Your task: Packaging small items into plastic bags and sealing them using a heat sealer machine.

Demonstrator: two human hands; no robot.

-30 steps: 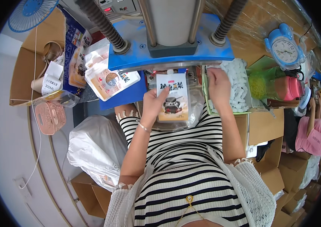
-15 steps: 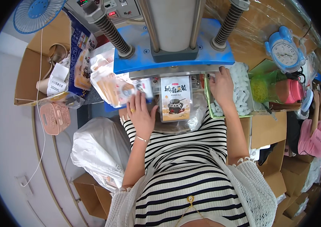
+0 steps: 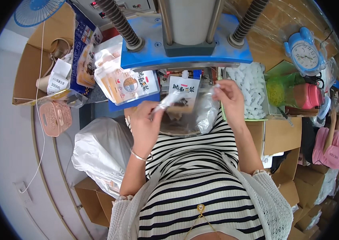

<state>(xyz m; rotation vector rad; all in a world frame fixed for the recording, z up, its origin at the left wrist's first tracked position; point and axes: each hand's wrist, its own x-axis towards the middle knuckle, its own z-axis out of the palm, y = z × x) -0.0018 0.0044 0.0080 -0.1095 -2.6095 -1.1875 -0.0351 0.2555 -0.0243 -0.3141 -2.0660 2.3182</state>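
My left hand (image 3: 143, 122) is closed on a thin pouch (image 3: 168, 100), blurred and tilted so that mostly its edge shows. My right hand (image 3: 233, 102) pinches a small white piece (image 3: 216, 86), which looks like a plastic spout. Between the hands, a printed white and orange pouch (image 3: 185, 90) hangs under the blue press (image 3: 185, 56), a white spout at its top. Below it, a clear plastic bag (image 3: 205, 116) lies over my lap. The pouch in my left hand partly covers the hanging one.
A stack of printed pouches (image 3: 125, 82) lies left of the press. Right of it stands a green-edged tray (image 3: 266, 94) of white spouts. A blue alarm clock (image 3: 305, 56) and pink container (image 3: 307, 96) are farther right. Another person (image 3: 331, 146) sits at the far right.
My left hand has come away from the stack with a pouch. My right hand has left the press edge and now pinches a small white piece. A spout now shows above the hanging pouch.
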